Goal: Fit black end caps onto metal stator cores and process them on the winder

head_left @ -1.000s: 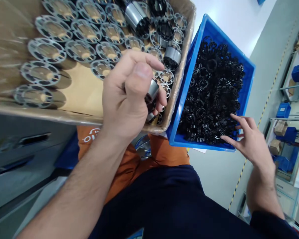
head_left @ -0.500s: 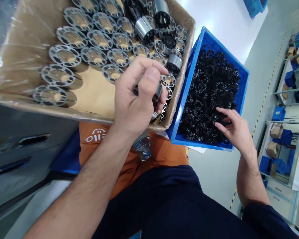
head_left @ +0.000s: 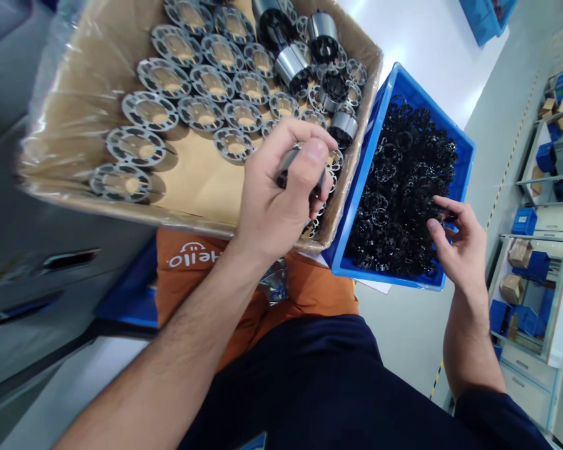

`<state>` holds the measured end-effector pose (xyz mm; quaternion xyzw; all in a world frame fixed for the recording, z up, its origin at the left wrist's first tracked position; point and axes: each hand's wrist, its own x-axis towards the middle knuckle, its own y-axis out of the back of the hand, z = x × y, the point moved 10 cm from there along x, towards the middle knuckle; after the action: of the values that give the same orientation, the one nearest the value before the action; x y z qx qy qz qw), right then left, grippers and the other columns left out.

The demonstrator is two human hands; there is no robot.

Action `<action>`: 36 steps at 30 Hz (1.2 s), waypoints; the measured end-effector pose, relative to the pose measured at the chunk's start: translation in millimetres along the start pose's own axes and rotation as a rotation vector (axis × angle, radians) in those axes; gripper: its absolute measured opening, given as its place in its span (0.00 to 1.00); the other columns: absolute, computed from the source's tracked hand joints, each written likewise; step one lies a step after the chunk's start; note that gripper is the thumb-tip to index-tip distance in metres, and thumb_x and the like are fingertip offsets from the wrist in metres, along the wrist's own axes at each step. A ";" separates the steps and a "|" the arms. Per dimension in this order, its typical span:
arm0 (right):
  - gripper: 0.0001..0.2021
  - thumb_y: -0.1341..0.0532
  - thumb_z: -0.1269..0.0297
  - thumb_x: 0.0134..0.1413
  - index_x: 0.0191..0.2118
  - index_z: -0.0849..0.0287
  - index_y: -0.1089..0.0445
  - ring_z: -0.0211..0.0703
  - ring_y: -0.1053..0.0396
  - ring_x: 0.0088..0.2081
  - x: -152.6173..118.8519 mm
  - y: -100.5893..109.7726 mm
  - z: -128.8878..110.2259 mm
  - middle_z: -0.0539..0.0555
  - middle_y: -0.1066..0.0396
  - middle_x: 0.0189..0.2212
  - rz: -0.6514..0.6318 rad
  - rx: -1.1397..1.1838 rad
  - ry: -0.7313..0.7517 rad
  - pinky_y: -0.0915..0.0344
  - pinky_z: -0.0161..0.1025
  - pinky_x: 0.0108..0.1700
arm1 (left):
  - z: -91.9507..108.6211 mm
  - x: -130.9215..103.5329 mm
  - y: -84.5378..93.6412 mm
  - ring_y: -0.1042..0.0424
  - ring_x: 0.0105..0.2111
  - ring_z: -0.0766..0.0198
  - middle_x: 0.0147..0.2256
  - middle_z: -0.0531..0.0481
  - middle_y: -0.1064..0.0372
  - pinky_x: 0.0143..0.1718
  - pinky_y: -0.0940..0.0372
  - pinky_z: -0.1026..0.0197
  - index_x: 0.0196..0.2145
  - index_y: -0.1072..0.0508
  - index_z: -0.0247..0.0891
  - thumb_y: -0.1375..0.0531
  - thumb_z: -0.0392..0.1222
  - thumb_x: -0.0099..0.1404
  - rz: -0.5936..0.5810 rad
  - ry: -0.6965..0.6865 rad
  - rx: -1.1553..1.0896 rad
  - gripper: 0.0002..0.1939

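My left hand (head_left: 281, 187) is closed around a small metal cylinder (head_left: 288, 164) with dark slots, mostly hidden by the fingers and thumb. It hovers over the near right part of a plastic-lined cardboard box (head_left: 94, 206). Inside the box stand several slotted metal cylinders (head_left: 201, 112), and a few with black inserts (head_left: 293, 65) lie tilted on top. At the right, my right hand (head_left: 462, 240) reaches over a blue bin (head_left: 385, 276) heaped with black plastic rings (head_left: 380, 215). Its thumb and forefinger are curled at a black plastic ring (head_left: 446, 217), only partly visible between them.
The bin stands against the box's right side on a white table (head_left: 431, 50). Another blue bin (head_left: 485, 22) is at the table's far end. Shelves (head_left: 525, 300) with blue boxes line the right. A grey cabinet (head_left: 37, 275) is at the left, and my orange-clad legs (head_left: 319, 287) are below.
The view has shifted, so box and bin appear farther right. My right hand has moved right across the heap, its fingers drawing closer together. My left hand still grips the metal cylinder.
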<state>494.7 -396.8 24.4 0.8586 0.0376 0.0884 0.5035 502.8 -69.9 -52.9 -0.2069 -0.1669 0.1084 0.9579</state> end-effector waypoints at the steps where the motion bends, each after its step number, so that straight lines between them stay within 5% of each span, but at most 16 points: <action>1: 0.20 0.31 0.52 0.78 0.68 0.50 0.18 0.52 0.19 0.48 1.5 -0.9 -2.7 0.57 0.19 0.50 -0.003 -0.018 0.023 0.14 0.52 0.50 | 0.7 -0.3 -1.3 0.42 0.14 0.73 0.24 0.59 0.34 0.11 0.50 0.68 0.48 0.20 0.44 0.31 0.69 0.82 -0.015 -0.018 -0.014 0.24; 3: 0.22 0.32 0.52 0.79 0.70 0.50 0.19 0.54 0.18 0.49 3.4 -2.6 -7.0 0.58 0.17 0.53 -0.012 -0.037 0.047 0.14 0.59 0.58 | -0.5 -0.9 -1.5 0.41 0.16 0.73 0.26 0.58 0.33 0.12 0.49 0.68 0.51 0.20 0.44 0.31 0.70 0.82 -0.024 -0.026 -0.073 0.25; 5: 0.22 0.32 0.51 0.80 0.71 0.50 0.20 0.54 0.16 0.45 4.1 -4.7 -6.0 0.60 0.16 0.56 -0.021 -0.007 0.004 0.12 0.59 0.53 | -7.6 -1.9 -0.1 0.36 0.18 0.71 0.30 0.56 0.30 0.14 0.46 0.66 0.56 0.21 0.45 0.30 0.69 0.81 -0.006 0.045 -0.126 0.26; 8: 0.17 0.31 0.49 0.80 0.65 0.48 0.18 0.51 0.15 0.37 4.5 -13.3 -2.2 0.58 0.15 0.49 -0.045 0.117 -0.077 0.12 0.53 0.41 | -13.4 -4.5 -1.1 0.31 0.22 0.66 0.31 0.55 0.30 0.17 0.43 0.63 0.62 0.22 0.46 0.28 0.69 0.79 -0.002 0.140 -0.111 0.29; 11: 0.13 0.28 0.48 0.76 0.55 0.49 0.17 0.49 0.14 0.36 7.9 -24.9 0.9 0.51 0.20 0.36 -0.046 0.231 -0.079 0.13 0.47 0.39 | -7.0 -6.0 -8.9 0.33 0.20 0.65 0.27 0.57 0.32 0.17 0.44 0.62 0.66 0.22 0.45 0.30 0.69 0.81 -0.090 0.102 -0.080 0.30; 14: 0.18 0.20 0.46 0.67 0.46 0.51 0.22 0.44 0.19 0.32 13.5 -32.0 8.5 0.49 0.21 0.36 -0.007 0.205 -0.059 0.20 0.40 0.32 | -5.1 -7.1 -10.4 0.35 0.20 0.65 0.26 0.56 0.30 0.19 0.43 0.61 0.65 0.20 0.45 0.32 0.63 0.85 -0.136 0.084 -0.084 0.24; 18: 0.23 0.22 0.50 0.69 0.62 0.49 0.25 0.41 0.20 0.32 15.6 -32.1 7.3 0.52 0.22 0.49 0.049 0.186 -0.031 0.22 0.40 0.29 | -8.1 -8.4 -10.8 0.36 0.20 0.67 0.26 0.57 0.33 0.20 0.42 0.63 0.55 0.20 0.46 0.31 0.73 0.81 -0.167 0.134 -0.011 0.27; 22: 0.21 0.21 0.55 0.70 0.63 0.47 0.21 0.43 0.18 0.34 13.7 -31.6 -35.7 0.52 0.22 0.46 0.053 0.258 0.112 0.19 0.41 0.30 | -4.5 -11.2 -14.4 0.35 0.20 0.69 0.29 0.55 0.34 0.19 0.42 0.64 0.47 0.28 0.44 0.37 0.78 0.82 -0.170 0.168 -0.041 0.32; 29: 0.17 0.16 0.55 0.67 0.56 0.42 0.17 0.45 0.17 0.34 28.5 -46.5 -126.7 0.49 0.16 0.44 0.060 0.535 0.373 0.12 0.43 0.33 | -7.9 -23.4 -23.2 0.32 0.20 0.62 0.28 0.55 0.31 0.21 0.35 0.59 0.54 0.26 0.48 0.43 0.70 0.88 -0.280 0.321 -0.088 0.23; 36: 0.26 0.20 0.73 0.67 0.65 0.39 0.14 0.49 0.09 0.48 39.0 -81.1 -140.9 0.48 0.12 0.55 -0.089 0.735 0.362 0.05 0.45 0.47 | -5.9 -20.4 -8.9 0.27 0.21 0.62 0.29 0.56 0.30 0.20 0.35 0.61 0.59 0.26 0.51 0.45 0.81 0.84 -0.141 0.340 0.062 0.33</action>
<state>508.2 -230.2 25.4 0.9494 0.1919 0.1967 0.1520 487.3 -85.6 -59.7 -0.1806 -0.0130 0.0095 0.9834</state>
